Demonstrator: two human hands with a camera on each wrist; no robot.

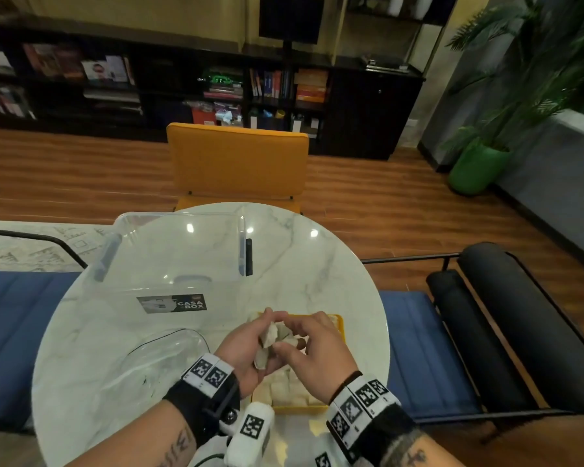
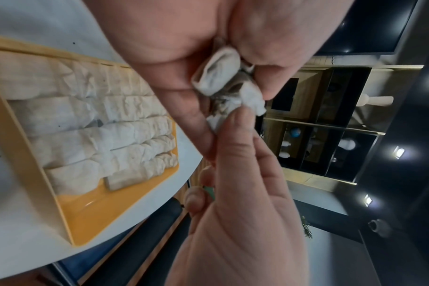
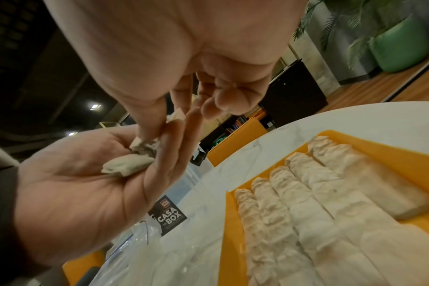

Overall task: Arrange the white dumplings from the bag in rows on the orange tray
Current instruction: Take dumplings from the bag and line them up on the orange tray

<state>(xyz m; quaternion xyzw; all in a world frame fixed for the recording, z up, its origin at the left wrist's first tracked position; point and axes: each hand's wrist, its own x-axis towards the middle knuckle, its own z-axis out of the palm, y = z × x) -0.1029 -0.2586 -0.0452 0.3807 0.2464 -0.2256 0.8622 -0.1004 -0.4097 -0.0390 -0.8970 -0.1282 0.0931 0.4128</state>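
While both hands met above the tray (image 1: 340, 323), the left hand (image 1: 241, 352) cupped a few dumplings (image 1: 269, 335) in its palm, and the right hand (image 1: 312, 348) pinched one of them between thumb and fingertips (image 2: 235, 123), so each grip was closed on dumplings. I judged the step to be lifting a single piece out of the left palm; the next move would call for carrying it down to the bare orange strip at the tray's edge and laying it in line. Two, perhaps three, dumplings sat in the palm; I could not tell exactly. Five rows lay on the one tray, the last short. One bag (image 1: 169, 352) lay on the desk (image 1: 304, 264) beside a clear box (image 1: 179, 251).
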